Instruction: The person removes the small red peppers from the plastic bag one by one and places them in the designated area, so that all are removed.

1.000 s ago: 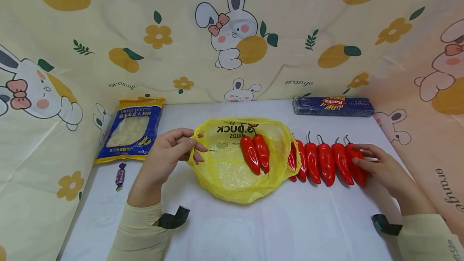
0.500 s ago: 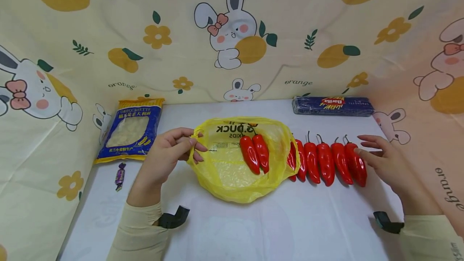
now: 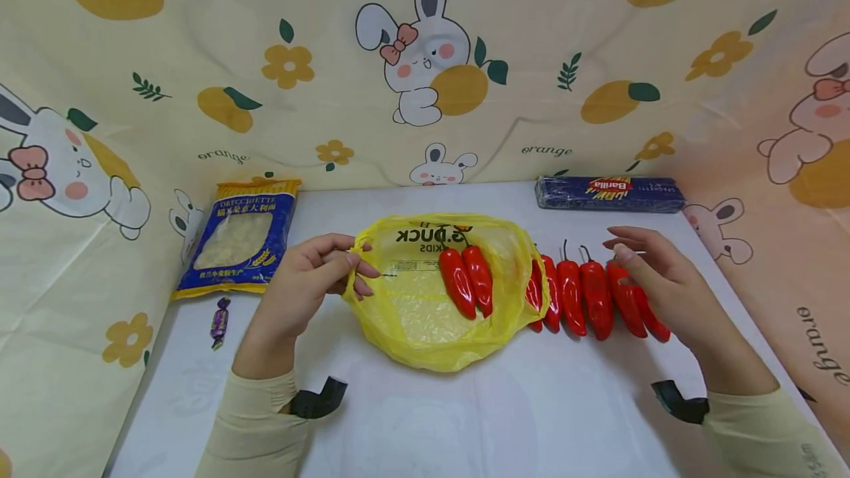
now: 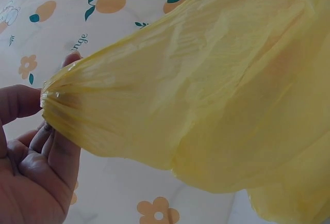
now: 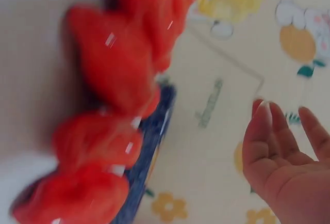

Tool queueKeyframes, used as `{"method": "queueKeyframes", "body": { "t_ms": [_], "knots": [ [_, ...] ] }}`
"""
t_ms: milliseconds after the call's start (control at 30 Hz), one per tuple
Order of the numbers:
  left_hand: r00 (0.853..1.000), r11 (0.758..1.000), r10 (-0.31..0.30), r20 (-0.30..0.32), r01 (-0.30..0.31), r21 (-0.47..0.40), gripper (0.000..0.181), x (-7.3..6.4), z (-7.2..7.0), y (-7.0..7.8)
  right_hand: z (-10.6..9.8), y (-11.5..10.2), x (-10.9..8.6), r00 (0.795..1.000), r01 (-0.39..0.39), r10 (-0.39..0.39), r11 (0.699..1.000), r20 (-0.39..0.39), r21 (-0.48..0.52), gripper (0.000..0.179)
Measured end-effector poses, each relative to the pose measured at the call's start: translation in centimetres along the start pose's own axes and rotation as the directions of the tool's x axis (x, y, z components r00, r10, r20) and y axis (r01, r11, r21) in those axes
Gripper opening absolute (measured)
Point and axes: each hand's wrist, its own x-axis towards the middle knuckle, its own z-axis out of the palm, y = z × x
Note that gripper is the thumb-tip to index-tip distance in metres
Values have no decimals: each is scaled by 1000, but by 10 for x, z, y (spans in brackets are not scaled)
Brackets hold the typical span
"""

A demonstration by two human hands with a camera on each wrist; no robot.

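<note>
At the left rim of a yellow plastic bag [image 3: 425, 349], my left hand [image 3: 302, 290] pinches the film between thumb and fingers. The left wrist view shows the gathered film in that hand [image 4: 46, 152]. Two red chili peppers [image 3: 458, 284] are seen inside the bag's wide mouth. To the right of the bag several more red chili peppers [image 3: 598, 301] lie side by side in a row, the leftmost partly behind the bag's film. My right hand [image 3: 664, 282] hovers over the right end of this row, fingers loosely bent and holding nothing, covering parts of the last peppers.
A blue and yellow orecchiette pack [image 3: 239, 238] lies at the back left, with a purple wrapped candy [image 3: 220, 323] in front of it. A dark blue Barilla spaghetti pack [image 3: 611, 194] lies at the back right. Patterned cloth [image 3: 332, 94] walls the white table [image 3: 465, 426].
My right hand has left the rightmost chili pepper, which stays in the row, and moved left above the peppers. The left hand and the bag have stayed in place.
</note>
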Motion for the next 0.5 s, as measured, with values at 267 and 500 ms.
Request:
{"method": "queueKeyframes", "body": {
  "t_ms": [267, 500],
  "knots": [
    [1000, 1000, 7, 2, -7, -9, 24, -1, 0, -1, 34, -30, 8, 992, 81, -94, 986, 88, 146, 46],
    [1000, 1000, 12, 9, -12, -16, 27, 0, 0, -3, 65, -47, 15, 974, 78, -123, 971, 188, 226, 44]
  ]
}}
